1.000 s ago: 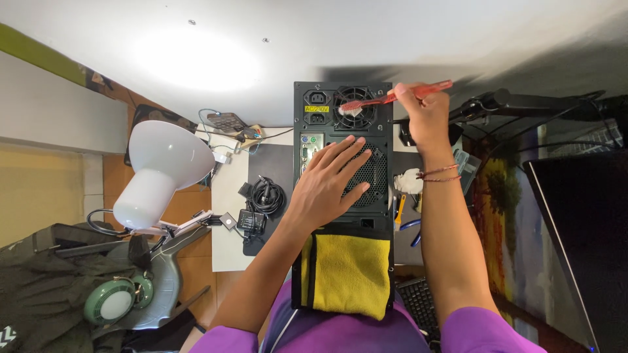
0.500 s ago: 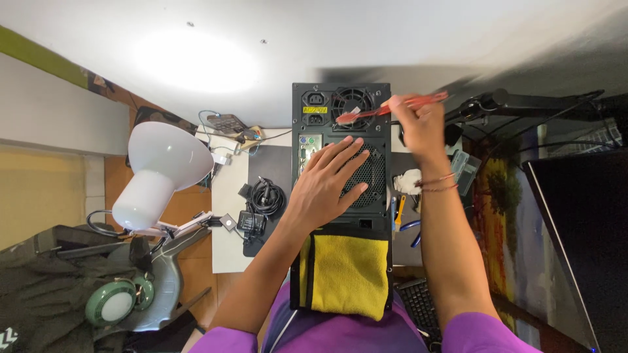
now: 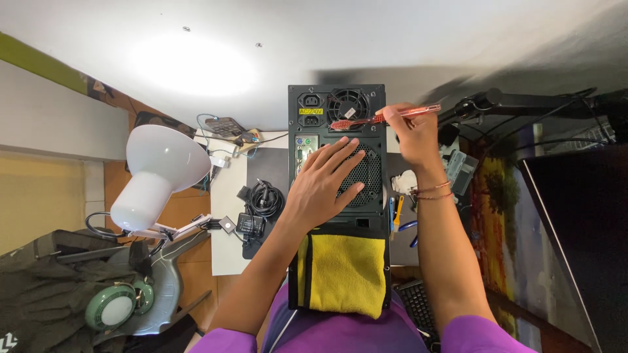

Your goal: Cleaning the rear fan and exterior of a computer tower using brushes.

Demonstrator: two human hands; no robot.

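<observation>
Resting flat with fingers spread, the left hand [image 3: 324,186] presses on the black computer case's [image 3: 337,196] rear panel, over the round mesh vent [image 3: 363,176]. The right hand [image 3: 412,134], fingers pinched, grips a red toothbrush [image 3: 383,117], its bristled head lying just below the case's small fan [image 3: 347,104]. A yellow cloth [image 3: 343,274] drapes the case's near end; a white lamp [image 3: 160,173] stands left of it.

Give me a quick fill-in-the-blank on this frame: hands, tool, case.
1. The left hand lies flat on the black computer ____.
2. The right hand holds a red ____ by its handle.
3. Its bristles sit beside the round ____ grille at the case's top.
4. A ____ cloth drapes the case's near end.

Missing: case; toothbrush; fan; yellow
</observation>
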